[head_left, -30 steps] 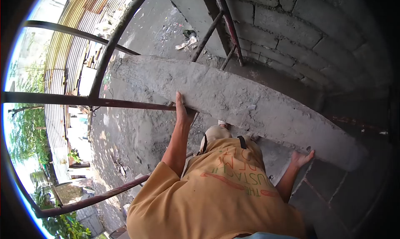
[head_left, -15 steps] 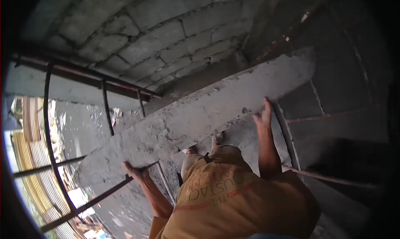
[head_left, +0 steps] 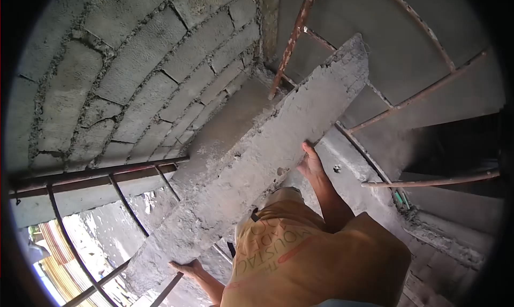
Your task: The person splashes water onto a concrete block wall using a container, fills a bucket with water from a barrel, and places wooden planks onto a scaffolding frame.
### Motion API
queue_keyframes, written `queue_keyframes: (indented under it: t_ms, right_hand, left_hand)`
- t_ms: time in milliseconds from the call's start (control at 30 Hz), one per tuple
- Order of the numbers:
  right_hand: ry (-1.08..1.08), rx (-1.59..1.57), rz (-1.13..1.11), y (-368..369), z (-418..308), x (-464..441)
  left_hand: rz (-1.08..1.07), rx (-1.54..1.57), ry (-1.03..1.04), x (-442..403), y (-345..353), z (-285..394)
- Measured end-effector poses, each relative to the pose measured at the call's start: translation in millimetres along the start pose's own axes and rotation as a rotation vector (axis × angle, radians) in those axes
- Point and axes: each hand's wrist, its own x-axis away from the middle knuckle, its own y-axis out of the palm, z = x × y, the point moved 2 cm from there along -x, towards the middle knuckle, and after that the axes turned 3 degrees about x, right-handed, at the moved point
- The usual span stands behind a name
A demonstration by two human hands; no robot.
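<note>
A long grey plank (head_left: 257,162), crusted with cement, lies slantwise across the view in front of my body. My left hand (head_left: 188,268) grips its near edge towards the lower left end, the thumb on top and the other fingers mostly hidden beneath. Farther up the same edge, my right hand (head_left: 310,163) holds on with its thumb over the top; its remaining fingers are largely out of sight. The plank's far end reaches up among rusty metal bars (head_left: 393,108) at the right. Whether it touches them I cannot tell.
A concrete block wall (head_left: 144,82) rises at the upper left. Metal frame bars (head_left: 128,205) stand at the left, with corrugated sheets (head_left: 64,248) beyond and below. Another rusty bar (head_left: 433,182) crosses at the right, near a dark opening (head_left: 455,149).
The plank has become steeper in view, its right end swinging up and left and its left end lower. Both hands remain on its edge. The view has also turned, showing more wall.
</note>
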Motion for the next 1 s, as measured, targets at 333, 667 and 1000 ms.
queue_keyframes:
  t_ms: [333,667,1000]
  right_hand:
    - [-0.015,-0.039,-0.032,-17,-6,-10]
    - [0.072,-0.037,-0.062,10,-21,-39]
    - [0.047,0.067,-0.154,7,-24,-48]
  left_hand:
    - [-0.138,-0.01,0.016,-8,-16,-1]
    - [-0.015,0.09,0.009,6,-16,-16]
    - [0.015,0.074,-0.001,15,15,-6]
